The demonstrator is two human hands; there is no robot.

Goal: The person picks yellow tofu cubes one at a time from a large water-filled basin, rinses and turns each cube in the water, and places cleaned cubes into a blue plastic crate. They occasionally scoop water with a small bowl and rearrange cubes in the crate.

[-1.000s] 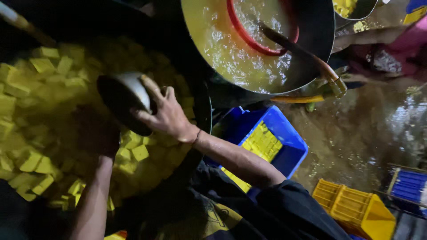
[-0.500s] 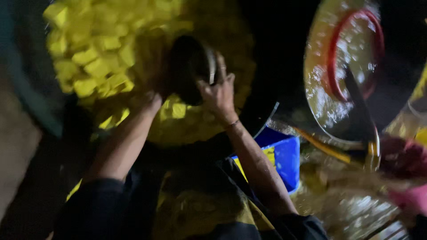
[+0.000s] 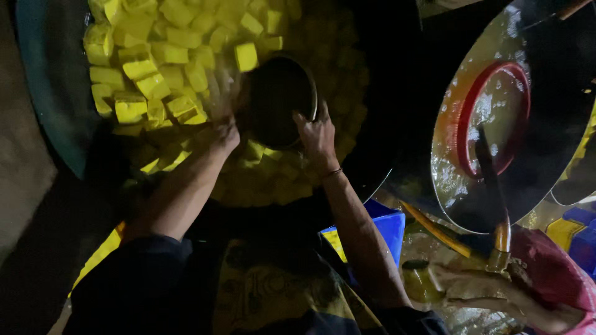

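Note:
A big dark basin [image 3: 53, 93] holds a heap of yellow cubes [image 3: 155, 68]. A round dark metal bowl [image 3: 276, 99] is tilted on the heap near its middle. My right hand [image 3: 316, 133] grips the bowl's lower right rim. My left hand [image 3: 220, 121] is blurred at the bowl's left side, among the cubes; whether its fingers hold any cubes I cannot tell.
A large wok of bubbling oil [image 3: 496, 130] with a red ring in it stands at the right. Another person's hand [image 3: 478, 288] holds a long ladle [image 3: 490, 186] in the wok. A blue crate [image 3: 382, 226] sits below the basin.
The view has swung left, so the wok moved to the right. Both hands and the bowl shifted onto the heap's middle; the bowl now shows its open inside.

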